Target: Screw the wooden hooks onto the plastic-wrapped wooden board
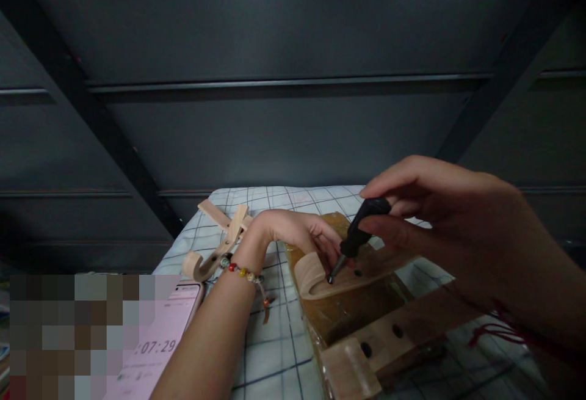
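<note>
My right hand (439, 217) grips the black handle of a screwdriver (361, 226), thumb on one side and fingers on the other. Its metal shaft slants down to the left, and the tip meets a small dark screw or hole in a curved-end wooden hook (314, 278). My left hand (311, 235) bends over that hook, with fingers curled against its far side beside the shaft; the fingertips are partly hidden. A second wooden hook (350, 363) with two dark holes lies nearer to me. Both hooks rest on a tape-wrapped brown block (334, 314).
More wooden hooks (229, 232) lie crossed at the back left of the checked cloth (279, 333). A phone (155, 339) showing a timer is at the left, partly behind my forearm. A dark panelled wall (293, 137) stands behind the table.
</note>
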### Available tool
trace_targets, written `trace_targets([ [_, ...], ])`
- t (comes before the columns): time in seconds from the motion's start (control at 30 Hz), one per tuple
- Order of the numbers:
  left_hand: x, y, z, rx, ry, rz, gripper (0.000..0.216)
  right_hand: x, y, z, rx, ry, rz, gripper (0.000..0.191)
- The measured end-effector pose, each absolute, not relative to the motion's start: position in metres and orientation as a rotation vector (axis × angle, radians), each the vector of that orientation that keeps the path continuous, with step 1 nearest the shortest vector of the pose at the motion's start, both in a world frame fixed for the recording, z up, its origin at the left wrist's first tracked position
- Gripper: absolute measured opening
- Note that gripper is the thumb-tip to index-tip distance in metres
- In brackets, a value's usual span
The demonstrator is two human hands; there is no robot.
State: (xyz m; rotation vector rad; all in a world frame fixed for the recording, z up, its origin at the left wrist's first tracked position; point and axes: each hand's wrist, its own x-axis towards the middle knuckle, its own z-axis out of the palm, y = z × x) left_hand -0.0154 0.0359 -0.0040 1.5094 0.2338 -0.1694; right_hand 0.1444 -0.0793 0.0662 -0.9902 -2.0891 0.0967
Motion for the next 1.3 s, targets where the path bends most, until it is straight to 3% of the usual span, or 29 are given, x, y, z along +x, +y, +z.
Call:
trace_targets([
  [0.37, -0.016, 0.033, -0.001, 1.512, 0.25, -0.179, 0.032, 0.161, -0.083, 0.07, -0.851, -2.29, -0.168, 0.018],
  [0.63, -0.014, 0.035, -0.002, 1.515, 0.253, -0.178, 0.027, 0.146, -0.085, 0.067, -0.966, -2.126, -0.039, 0.009],
  [0.83, -0.014, 0.034, 0.0, 1.539, 0.252, -0.203, 0.032, 0.142, -0.081, 0.065, -0.996, -2.121, -0.234, 0.011],
  [1.03, -0.014, 0.034, 0.001, 1.576, 0.258, -0.181, 0.03, 0.155, -0.079, 0.065, -0.875, -2.274, -0.091, 0.027],
  [1.23, -0.016, 0.036, -0.004, 1.559, 0.244, -0.155, 0.033, 0.149, -0.081, 0.066, -0.929, -2.245, 0.001, 0.006],
  [1.3, -0.017, 0.037, -0.004, 1.556, 0.242, -0.146, 0.033, 0.143, -0.083, 0.066, -0.957, -2.219, 0.097, 0.016],
])
